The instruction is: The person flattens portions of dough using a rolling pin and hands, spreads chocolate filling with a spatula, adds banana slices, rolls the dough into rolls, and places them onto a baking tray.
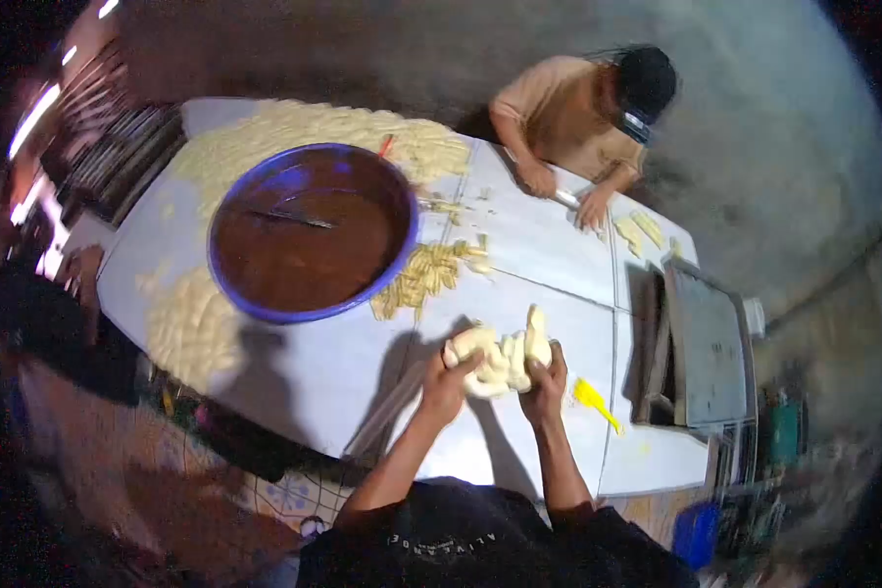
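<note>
A bunch of pale, elongated dough pieces (495, 365) is held up in front of my chest, above the white table (333, 377). My left hand (449, 384) is closed around the left side of the bunch, thumb on top. On the other side, my right hand (547, 380) grips it, with one piece sticking up past the fingers. A yellow pastry brush (595, 402) lies on the table just right of my right hand. Beyond my left hand is a pile of yellowish-brown strips (421, 279).
A large purple basin (414, 230) of brown contents holds a metal utensil (289, 218). Many pale pieces (191, 328) lie left of and behind it. Across the table, a person (568, 118) handles a white roller-like object (565, 199). Metal trays (710, 343) stand at the right.
</note>
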`<state>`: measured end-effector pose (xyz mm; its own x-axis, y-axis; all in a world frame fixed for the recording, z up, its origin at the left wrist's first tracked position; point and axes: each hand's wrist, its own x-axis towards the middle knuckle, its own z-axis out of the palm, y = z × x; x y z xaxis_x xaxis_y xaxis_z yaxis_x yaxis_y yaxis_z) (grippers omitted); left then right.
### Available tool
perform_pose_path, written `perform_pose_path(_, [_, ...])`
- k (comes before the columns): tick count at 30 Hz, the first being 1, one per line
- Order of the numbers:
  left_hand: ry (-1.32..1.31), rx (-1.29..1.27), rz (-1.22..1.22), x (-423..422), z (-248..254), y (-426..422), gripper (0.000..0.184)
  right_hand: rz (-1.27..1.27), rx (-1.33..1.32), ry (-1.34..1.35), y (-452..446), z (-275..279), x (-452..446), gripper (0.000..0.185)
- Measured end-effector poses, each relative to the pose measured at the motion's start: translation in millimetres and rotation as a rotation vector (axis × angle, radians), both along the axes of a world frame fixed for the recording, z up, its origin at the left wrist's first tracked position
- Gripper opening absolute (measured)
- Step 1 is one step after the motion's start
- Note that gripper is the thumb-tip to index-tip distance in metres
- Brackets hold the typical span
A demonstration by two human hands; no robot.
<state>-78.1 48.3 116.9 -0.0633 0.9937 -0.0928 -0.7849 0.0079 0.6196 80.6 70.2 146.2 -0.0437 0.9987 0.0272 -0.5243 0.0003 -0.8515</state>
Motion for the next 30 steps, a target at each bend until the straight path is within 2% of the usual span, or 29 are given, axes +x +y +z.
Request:
perform_pose_path(1, [0.084, 0.039, 0.013, 3.5, 6.1, 12.4, 0.039, -0.049, 0.038, 0.036, 10.0, -16.4, 8.3, 0.031])
perform_pose_path(3, [0.411, -0.208, 0.048, 19.0, -26.9, 25.0, 0.049, -0.059, -0.044, -0.165, 30.4, -82.7, 44.5, 0.048])
perform_pose_path(5, [0.798, -0.427, 0.088, 25.5, -66.9, 10.8, 0.068, -0.076, -0.304, -0.58, 20.0, -122.9, 66.3, 0.059])
perform_pose_path(6, [0.904, -0.384, 0.14, 25.8, -64.8, -1.6, 0.074, -0.106, -0.204, -0.68, 10.8, -171.1, 81.4, 0.065])
perform_pose_path(7, [1.013, -0.348, 0.196, 26.0, -62.1, -14.0, 0.08, -0.165, -0.19, -0.853, -2.4, -171.4, 88.3, 0.058])
perform_pose_path(9, [1.467, -0.117, 0.421, 32.5, -51.4, -36.9, 0.075, -0.237, -0.061, -1.096, -5.8, -154.9, 101.5, 0.05])
perform_pose_path(10, [1.252, 0.004, 0.333, 32.8, -43.7, -39.3, 0.068, -0.249, -0.044, -1.047, 1.2, -137.8, 100.8, 0.048])
perform_pose_path(11, [1.307, 0.106, 0.169, 37.6, -40.1, -32.1, 0.068, -0.263, -0.02, -0.996, 16.0, -122.8, 99.2, 0.046])
perform_pose_path(12, [1.353, 0.21, 0.007, 44.3, -37.5, -21.9, 0.067, -0.286, 0.066, -1.102, 43.5, -147.6, 110.2, 0.046])
perform_pose_path(13, [1.39, 0.319, -0.149, 52.1, -35.4, -13.2, 0.067, -0.292, 0.118, -1.056, 81.0, -139.9, 100.5, 0.043])
perform_pose_path(14, [1.467, 0.434, -0.148, 60.4, -42.4, -2.9, 0.073, -0.269, 0.259, -1.377, 93.5, -145.7, 98.7, 0.04])
perform_pose_path(15, [1.578, 0.405, -0.133, 72.6, -51.3, 3.0, 0.075, -0.235, 0.411, -1.695, 102.2, -148.0, 98.3, 0.037])
perform_pose_path(17, [1.804, 0.351, -0.089, 89.7, -76.9, 19.7, 0.078, -0.087, 0.204, -1.371, 108.5, -146.5, 92.2, 0.027])
perform_pose_path(18, [1.878, 0.429, -0.093, 90.5, -91.9, 23.7, 0.083, -0.166, 0.159, -1.019, 118.7, -157.7, 100.1, 0.025])
perform_pose_path(19, [1.953, 0.465, -0.119, 89.5, -90.0, 23.1, 0.084, -0.333, 0.096, -0.782, 119.6, -132.2, 96.6, 0.018])
perform_pose_path(20, [2.001, 0.5, -0.146, 88.0, -89.5, 19.8, 0.082, -0.459, 0.07, -0.654, 119.1, -102.7, 104.5, 0.018])
perform_pose_path(21, [2.052, 0.536, -0.188, 84.4, -84.7, 14.4, 0.081, -0.484, 0.136, -0.39, 101.4, -50.0, 101.7, 0.02])
perform_pose_path(22, [2.078, 0.537, -0.182, 82.3, -82.3, 11.4, 0.08, -0.633, 0.227, -0.465, 106.8, -35.7, 115.3, 0.023])
perform_pose_path(24, [2.128, 0.553, -0.186, 81.5, -79.5, 6.1, 0.077, -0.822, 0.322, -0.337, 93.5, 13.3, 111.0, 0.025])
perform_pose_path(27, [1.992, 0.546, -0.216, 76.8, -81.6, 7.5, 0.072, -1.02, 0.631, -0.938, 94.7, 0.5, 119.2, 0.022])
perform_pose_path(28, [1.986, 0.576, -0.279, 71.6, -84.0, 10.2, 0.067, -0.789, 0.375, -0.565, 94.1, -7.2, 126.2, 0.02])
perform_pose_path(30, [1.989, 0.644, -0.214, 67.0, -89.2, 9.5, 0.065, -1.072, 0.364, -0.556, 90.7, 15.0, 142.0, 0.021])
